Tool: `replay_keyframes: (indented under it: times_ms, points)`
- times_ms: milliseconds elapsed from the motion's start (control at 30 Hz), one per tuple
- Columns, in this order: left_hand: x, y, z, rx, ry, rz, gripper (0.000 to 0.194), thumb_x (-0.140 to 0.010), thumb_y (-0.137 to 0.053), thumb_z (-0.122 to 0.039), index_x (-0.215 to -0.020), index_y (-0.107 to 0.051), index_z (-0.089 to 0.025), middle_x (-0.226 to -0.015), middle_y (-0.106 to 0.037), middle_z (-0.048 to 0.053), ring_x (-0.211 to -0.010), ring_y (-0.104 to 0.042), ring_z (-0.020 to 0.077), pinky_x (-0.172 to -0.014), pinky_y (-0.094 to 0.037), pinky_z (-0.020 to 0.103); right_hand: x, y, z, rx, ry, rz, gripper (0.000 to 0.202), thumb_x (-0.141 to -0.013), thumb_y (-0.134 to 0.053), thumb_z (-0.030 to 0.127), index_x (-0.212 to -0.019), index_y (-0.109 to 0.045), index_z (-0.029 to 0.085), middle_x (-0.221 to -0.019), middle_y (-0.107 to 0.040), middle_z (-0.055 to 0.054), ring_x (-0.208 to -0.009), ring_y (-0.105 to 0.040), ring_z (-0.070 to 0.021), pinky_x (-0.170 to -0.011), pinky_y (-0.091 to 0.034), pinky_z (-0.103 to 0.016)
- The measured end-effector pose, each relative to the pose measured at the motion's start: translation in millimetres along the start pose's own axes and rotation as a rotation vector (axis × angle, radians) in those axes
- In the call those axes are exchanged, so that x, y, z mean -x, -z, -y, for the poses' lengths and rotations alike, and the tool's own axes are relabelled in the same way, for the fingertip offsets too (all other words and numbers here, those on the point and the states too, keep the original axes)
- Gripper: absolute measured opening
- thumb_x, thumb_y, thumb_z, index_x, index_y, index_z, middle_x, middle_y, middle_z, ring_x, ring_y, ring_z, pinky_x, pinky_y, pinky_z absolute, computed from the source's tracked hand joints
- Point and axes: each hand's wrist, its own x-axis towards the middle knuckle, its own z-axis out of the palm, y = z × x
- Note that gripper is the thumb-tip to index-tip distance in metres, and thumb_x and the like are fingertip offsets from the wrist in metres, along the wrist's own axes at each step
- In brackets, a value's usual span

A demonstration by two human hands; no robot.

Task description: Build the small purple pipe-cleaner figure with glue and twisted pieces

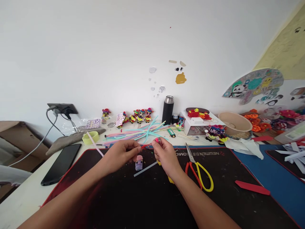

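**Red strip spans both hands, tilted a bit, left hand closest to the little fuzzy guy**

So from my remote seat, taking 12 as straight away from me toward the wall: my left hand is closed in a pinch on one end of a thin red strip. Its long axis runs from there out to between 2 and 3 o'clock, right up to the fingers of my right hand. So it's slanted, with the right end slightly farther out.

Right hand is closed too, gripping a small pink-and-silver piece up by the fingertips. Fingers hide most of it, so I can't tell what it is or whether the strip is attached to it.

The fuzzy pink-and-purple figure is on the black mat, just beside my left fingertips at 6 o'clock, long axis roughly 12 to 6. From the right fingertips it's more like 7 or 8 o'clock and farther off, so left is clearly the nearer hand.

Pale strip lies at an 8-to-2 slant, its far end by the right hand. Scissors are around 4 o'clock from the right hand, tips at 11.
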Motion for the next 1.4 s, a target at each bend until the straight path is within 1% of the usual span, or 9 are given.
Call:
replay_keyframes:
  times_ms: [133,267,533,767,900,1033,1167,1300,1400]
  points:
    - [-3.8,2.3,2.0,0.104,0.040,0.012,0.048,-0.088,-0.061,-0.065,-0.080,-0.063,-0.018,-0.062,-0.061,-0.002,-0.056,-0.052,0.0139,-0.058,-0.041,0.026,1.8,-2.9,4.1,-0.129,-0.062,0.029,0.038,-0.088,-0.069,0.050,-0.076,-0.045,0.023,-0.059,-0.035,0.011,-0.046,-0.024,-0.0069,-0.043,-0.017,-0.022]
    - [-4.4,2.9,-0.5,0.110,0.046,0.006,0.047,-0.086,-0.061,-0.064,-0.079,-0.063,-0.018,-0.061,-0.060,-0.003,-0.056,-0.052,0.0134,-0.058,-0.041,0.025,5.2,-6.4,5.7,-0.112,-0.114,0.136,0.040,-0.087,-0.069,0.058,-0.083,-0.055,0.021,-0.059,-0.037,0.011,-0.043,-0.027,-0.0060,-0.041,-0.016,-0.022]
    - [-2.3,3.7,-6.3,0.117,0.046,0.004,0.050,-0.084,-0.061,-0.068,-0.077,-0.062,-0.019,-0.060,-0.059,-0.003,-0.056,-0.050,0.0127,-0.057,-0.039,0.025,6.9,-7.2,-0.4,-0.056,-0.080,0.235,0.049,-0.085,-0.074,0.065,-0.077,-0.051,0.022,-0.060,-0.035,0.010,-0.045,-0.025,-0.0060,-0.041,-0.018,-0.022]
    - [-2.9,4.0,-3.1,0.153,0.050,0.010,0.052,-0.084,-0.063,-0.070,-0.079,-0.063,-0.019,-0.060,-0.059,-0.003,-0.055,-0.050,0.0125,-0.056,-0.039,0.025,5.6,-4.3,-1.2,0.059,-0.057,0.222,0.048,-0.089,-0.068,0.068,-0.086,-0.064,0.020,-0.058,-0.037,0.008,-0.047,-0.028,-0.0090,-0.045,-0.023,-0.024]
    - [-3.1,4.0,-6.0,0.166,0.051,0.019,0.053,-0.081,-0.065,-0.072,-0.077,-0.062,-0.019,-0.059,-0.058,-0.004,-0.055,-0.048,0.0123,-0.056,-0.039,0.025,6.4,-4.1,0.5,0.082,-0.055,0.197,0.051,-0.089,-0.065,0.071,-0.081,-0.061,0.021,-0.058,-0.036,0.008,-0.048,-0.028,-0.0096,-0.045,-0.023,-0.024]
    - [-2.3,3.3,-8.5,0.194,0.070,0.035,0.054,-0.080,-0.066,-0.073,-0.077,-0.063,-0.019,-0.058,-0.057,-0.004,-0.055,-0.048,0.0128,-0.056,-0.039,0.025,9.6,-5.9,4.6,0.062,-0.045,0.230,0.055,-0.087,-0.065,0.074,-0.074,-0.053,0.022,-0.058,-0.035,0.008,-0.048,-0.025,-0.0091,-0.045,-0.021,-0.024]
    - [-1.2,2.1,-11.2,0.200,0.073,0.055,0.052,-0.079,-0.067,-0.071,-0.077,-0.064,-0.019,-0.058,-0.057,-0.003,-0.055,-0.048,0.0129,-0.056,-0.038,0.025,12.7,-6.9,6.7,0.120,-0.008,0.237,0.053,-0.093,-0.061,0.070,-0.073,-0.056,0.021,-0.060,-0.040,0.006,-0.050,-0.030,-0.0105,-0.047,-0.025,-0.025]
    - [-0.8,1.1,-11.5,0.209,0.080,0.070,0.052,-0.079,-0.066,-0.071,-0.076,-0.064,-0.019,-0.059,-0.058,-0.003,-0.054,-0.048,0.0127,-0.055,-0.037,0.025,13.4,-7.8,4.1,0.260,0.067,0.208,0.048,-0.100,-0.055,0.060,-0.078,-0.066,0.018,-0.065,-0.053,0.001,-0.059,-0.043,-0.0133,-0.056,-0.034,-0.025]
    - [-0.9,0.5,-10.9,0.224,0.085,0.082,0.052,-0.079,-0.067,-0.070,-0.075,-0.064,-0.018,-0.059,-0.058,-0.003,-0.054,-0.048,0.0123,-0.055,-0.037,0.024,13.5,-8.6,1.6,0.317,0.086,0.182,0.048,-0.101,-0.055,0.056,-0.077,-0.068,0.017,-0.069,-0.059,-0.001,-0.063,-0.047,-0.0145,-0.058,-0.036,-0.026]
